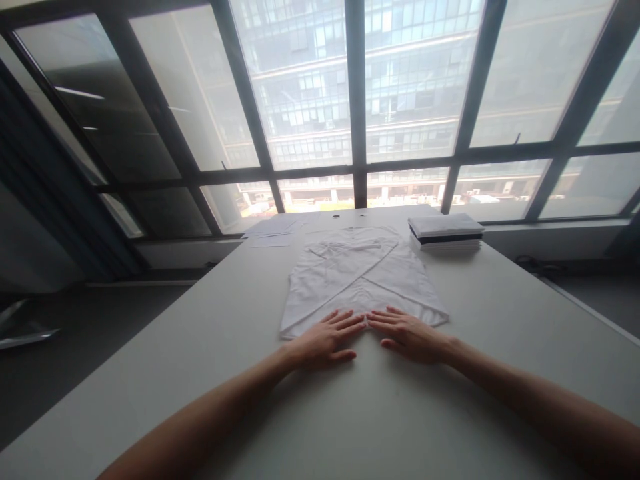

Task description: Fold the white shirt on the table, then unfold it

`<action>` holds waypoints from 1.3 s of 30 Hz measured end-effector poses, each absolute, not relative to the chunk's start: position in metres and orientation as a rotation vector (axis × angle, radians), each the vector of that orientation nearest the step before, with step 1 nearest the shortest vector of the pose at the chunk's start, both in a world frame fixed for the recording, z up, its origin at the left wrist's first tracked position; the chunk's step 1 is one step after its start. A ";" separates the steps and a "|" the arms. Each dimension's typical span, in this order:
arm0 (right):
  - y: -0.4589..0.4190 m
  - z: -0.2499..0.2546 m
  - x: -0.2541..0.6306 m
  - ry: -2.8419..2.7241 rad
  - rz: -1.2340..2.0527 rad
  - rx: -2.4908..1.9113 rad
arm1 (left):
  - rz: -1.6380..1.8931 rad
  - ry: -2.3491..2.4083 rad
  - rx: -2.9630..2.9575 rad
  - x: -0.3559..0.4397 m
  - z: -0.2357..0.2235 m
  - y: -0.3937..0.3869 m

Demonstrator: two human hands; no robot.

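Observation:
A white shirt (pixel 360 277) lies flat on the pale table (pixel 200 373), its two sides folded inward so they cross in the middle. My left hand (pixel 327 340) rests flat and open at the shirt's near hem, fingers stretched out onto the cloth. My right hand (pixel 407 333) lies flat and open beside it, its fingertips almost touching those of the left. Neither hand holds anything.
A stack of folded garments (pixel 446 232), white with one dark layer, sits at the far right of the table. Loose sheets of paper (pixel 274 230) lie at the far left edge. Large windows (pixel 350 100) stand behind the table.

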State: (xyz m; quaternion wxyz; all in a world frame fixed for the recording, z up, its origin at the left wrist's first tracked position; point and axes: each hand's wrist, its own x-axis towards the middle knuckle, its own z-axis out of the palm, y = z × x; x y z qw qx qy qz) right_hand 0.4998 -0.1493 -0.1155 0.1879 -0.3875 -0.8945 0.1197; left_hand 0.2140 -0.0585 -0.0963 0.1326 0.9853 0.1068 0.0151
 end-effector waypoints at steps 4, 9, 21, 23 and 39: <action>-0.147 -0.116 0.500 -2.507 0.339 -1.095 | 0.048 0.342 2.850 0.214 -0.097 -0.059; -0.146 -0.118 0.500 -2.491 0.339 -1.086 | 0.063 0.341 2.844 0.214 -0.097 -0.059; -0.146 -0.119 0.500 -2.497 0.346 -1.105 | 0.036 0.339 2.856 0.213 -0.100 -0.058; -0.146 -0.119 0.500 -2.501 0.343 -1.107 | 0.046 0.335 2.854 0.213 -0.100 -0.058; -0.147 -0.118 0.499 -2.502 0.319 -1.099 | 0.035 0.333 2.862 0.214 -0.098 -0.059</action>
